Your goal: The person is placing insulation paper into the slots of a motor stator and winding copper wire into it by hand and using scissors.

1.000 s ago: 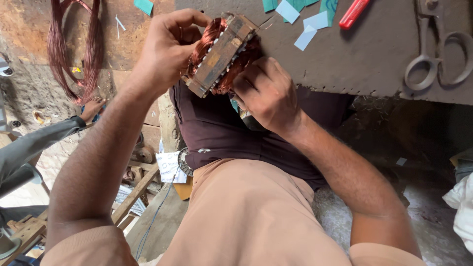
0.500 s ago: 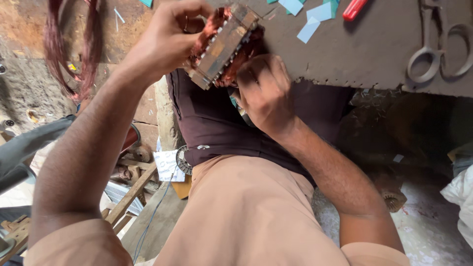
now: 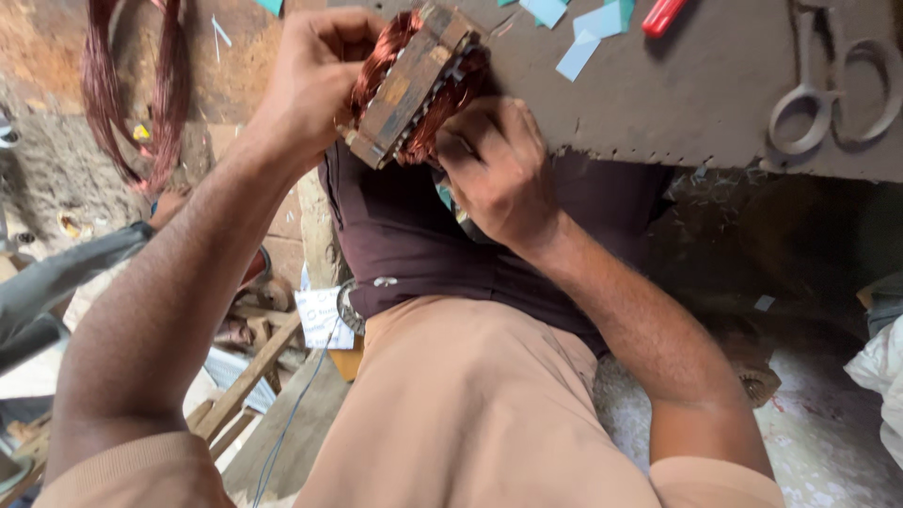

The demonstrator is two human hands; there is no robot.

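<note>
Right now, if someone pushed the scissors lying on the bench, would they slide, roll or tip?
The scissors look like solid metal, so probably stiff and fairly heavy. They lie flat on the rough bench, so they would likely scrape along, not roll or tip.

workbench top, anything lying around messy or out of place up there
Pale blue paper offcuts lie scattered loose across the dark workbench, some near its front edge. The scissors lie flat, apart from them. Otherwise nothing stands out: both hands, left and right, grip the copper-wound stator.
</note>
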